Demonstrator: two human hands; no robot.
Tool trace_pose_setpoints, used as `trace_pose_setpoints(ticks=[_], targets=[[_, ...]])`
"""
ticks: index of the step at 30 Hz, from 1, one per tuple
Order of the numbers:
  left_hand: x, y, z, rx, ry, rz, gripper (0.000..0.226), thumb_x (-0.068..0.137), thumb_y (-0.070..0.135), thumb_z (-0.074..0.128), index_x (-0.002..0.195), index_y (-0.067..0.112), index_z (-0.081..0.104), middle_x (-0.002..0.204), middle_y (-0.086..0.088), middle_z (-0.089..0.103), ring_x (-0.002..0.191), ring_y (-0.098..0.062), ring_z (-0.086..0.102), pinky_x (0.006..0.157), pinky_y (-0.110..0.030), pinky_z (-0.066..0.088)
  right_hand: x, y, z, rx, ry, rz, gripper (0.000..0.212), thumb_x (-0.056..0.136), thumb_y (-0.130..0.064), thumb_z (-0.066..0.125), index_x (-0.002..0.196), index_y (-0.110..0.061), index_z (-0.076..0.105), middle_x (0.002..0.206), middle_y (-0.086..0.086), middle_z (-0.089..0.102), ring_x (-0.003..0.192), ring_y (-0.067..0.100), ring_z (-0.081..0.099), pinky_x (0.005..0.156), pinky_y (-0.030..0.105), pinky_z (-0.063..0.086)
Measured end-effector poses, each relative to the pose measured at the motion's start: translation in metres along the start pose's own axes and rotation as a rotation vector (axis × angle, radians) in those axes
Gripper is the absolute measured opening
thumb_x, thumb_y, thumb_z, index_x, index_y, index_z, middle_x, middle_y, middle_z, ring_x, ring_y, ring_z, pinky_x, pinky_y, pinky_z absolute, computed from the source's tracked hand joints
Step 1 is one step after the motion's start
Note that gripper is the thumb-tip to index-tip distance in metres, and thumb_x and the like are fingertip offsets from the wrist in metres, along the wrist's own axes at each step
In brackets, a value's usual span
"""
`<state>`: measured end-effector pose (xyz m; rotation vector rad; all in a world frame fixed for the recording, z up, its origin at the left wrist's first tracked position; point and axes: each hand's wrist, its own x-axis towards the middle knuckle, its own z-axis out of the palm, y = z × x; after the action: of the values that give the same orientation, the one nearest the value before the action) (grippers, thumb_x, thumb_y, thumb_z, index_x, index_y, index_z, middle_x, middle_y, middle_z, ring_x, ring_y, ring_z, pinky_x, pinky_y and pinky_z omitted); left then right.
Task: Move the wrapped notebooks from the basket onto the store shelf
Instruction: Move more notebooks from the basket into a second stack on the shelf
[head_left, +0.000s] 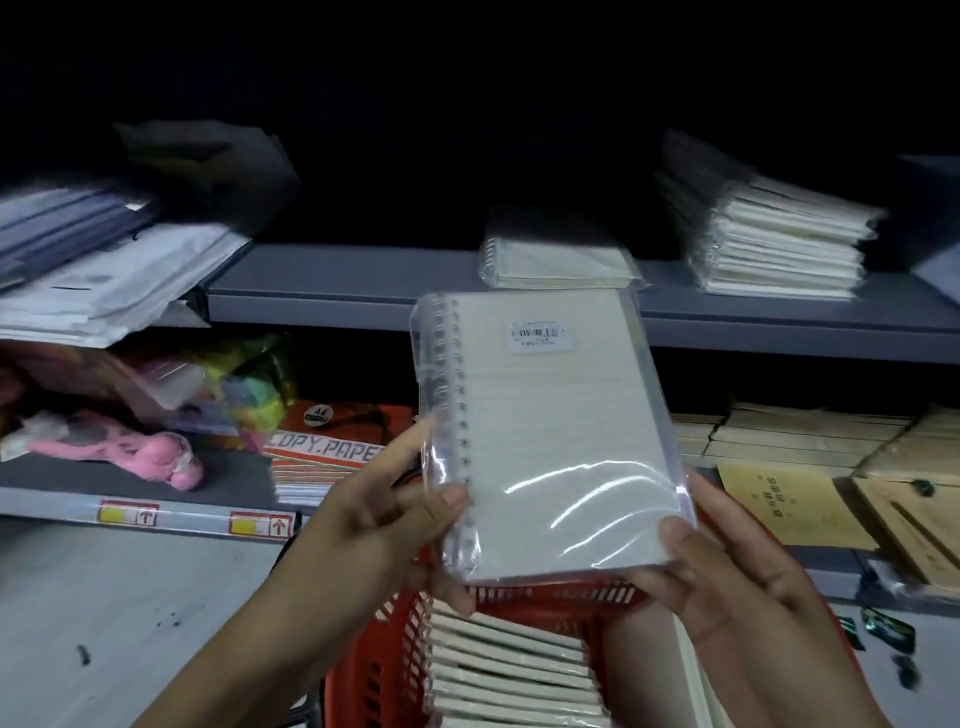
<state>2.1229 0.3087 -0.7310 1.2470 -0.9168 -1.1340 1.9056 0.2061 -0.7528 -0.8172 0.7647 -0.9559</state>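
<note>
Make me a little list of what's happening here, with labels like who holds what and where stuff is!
held thing: wrapped notebook, spiral edge on the left, barcode sticker near the top
left hand: grips the spiral side
right hand: grips the lower right corner
basket: red, below the hands, more notebooks lined up inside
shelf: grey, one lone notebook lying flat, a tall stack to its right
</note>
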Motion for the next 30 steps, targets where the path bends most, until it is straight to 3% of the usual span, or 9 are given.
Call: trace_pose_setpoints(ticks=[3,6,11,14,17,20,23,25,30], targets=[[0.015,0.001,0.006,-0.081,0.164,0.003,0.052,0.093,0.014,0.061,0.139,0.037,0.054,0.106,-0.017,0.075,0.064,-0.028,0.060,0.057,-0.033,0.054,0.011,-0.012,0.011,0.029,0.045,-0.020,0.041,0.087,0.007,0.054,0.120,-0.013,0.067,0.097,0.014,0.079,0.069,0.025,0.077,0.057,0.029,0.062],[0.038,0.005,0.014,-0.170,0.264,0.037,0.048,0.093,0.018,0.063,0.137,0.035,0.058,0.098,-0.036,0.062,0.062,-0.026,0.050,0.052,-0.032,0.048,0.035,-0.028,0.022,-0.002,0.019,-0.050,0.046,0.088,0.002,0.057,0.131,-0.012,0.063,0.109,0.017,0.077,0.093,0.032,0.077,0.077,0.038,0.062],[0.093,0.048,0.002,-0.110,0.244,0.073,0.041,0.099,0.016,0.057,0.138,0.028,0.055,0.115,-0.019,0.072,0.074,-0.030,0.050,0.051,-0.029,0.045,0.096,-0.061,0.048,-0.095,-0.036,-0.094,0.037,0.099,-0.004,0.054,0.135,-0.015,0.059,0.115,0.001,0.077,0.104,0.018,0.074,0.086,0.035,0.060],[0.131,0.077,-0.005,-0.056,0.298,0.072,0.027,0.100,0.011,0.055,0.124,0.019,0.064,0.098,-0.012,0.072,0.068,-0.021,0.053,0.051,-0.027,0.046,0.139,-0.076,0.062,-0.101,-0.046,-0.096,0.034,0.101,-0.005,0.054,0.135,-0.007,0.058,0.114,0.006,0.077,0.103,0.017,0.074,0.085,0.034,0.061],[0.162,0.094,-0.006,-0.037,0.360,0.000,0.030,0.097,0.005,0.060,0.127,0.001,0.059,0.102,-0.018,0.066,0.066,-0.016,0.056,0.053,-0.026,0.056,0.174,-0.089,0.071,-0.150,0.005,-0.056,0.028,0.100,-0.002,0.055,0.127,0.004,0.058,0.113,0.016,0.074,0.090,0.019,0.077,0.081,0.033,0.063],[0.178,0.093,-0.004,0.023,0.420,-0.011,0.025,0.093,-0.001,0.063,0.117,-0.008,0.061,0.092,-0.013,0.063,0.070,-0.016,0.063,0.069,-0.028,0.064,0.191,-0.098,0.072,-0.392,0.021,-0.015,0.019,0.099,-0.008,0.061,0.110,0.006,0.062,0.107,0.016,0.072,0.069,0.018,0.078,0.089,0.039,0.060],[0.174,0.080,-0.007,0.220,0.453,0.029,0.036,0.086,0.007,0.075,0.120,0.010,0.062,0.105,0.000,0.068,0.073,-0.006,0.071,0.070,-0.008,0.056,0.192,-0.104,0.062,-0.813,0.045,-0.036,0.061,0.082,-0.036,0.082,0.127,-0.003,0.058,0.098,0.011,0.073,0.072,0.022,0.075,0.092,0.041,0.058],[0.168,0.072,-0.009,0.491,0.497,0.091,0.033,0.084,0.017,0.079,0.111,0.025,0.061,0.095,0.014,0.068,0.073,0.005,0.066,0.060,0.004,0.044,0.186,-0.105,0.055,-1.065,0.059,-0.142,0.074,0.068,-0.047,0.088,0.129,-0.014,0.061,0.099,0.003,0.071,0.085,0.019,0.070,0.088,0.037,0.056],[0.181,0.067,-0.010,0.607,0.579,0.136,0.038,0.082,0.023,0.081,0.118,0.017,0.072,0.085,0.000,0.074,0.073,-0.001,0.065,0.060,0.002,0.042,0.190,-0.096,0.051,-1.082,0.129,-0.401,0.035,0.077,-0.036,0.085,0.107,-0.018,0.077,0.089,-0.009,0.067,0.076,0.000,0.057,0.070,0.020,0.041]])
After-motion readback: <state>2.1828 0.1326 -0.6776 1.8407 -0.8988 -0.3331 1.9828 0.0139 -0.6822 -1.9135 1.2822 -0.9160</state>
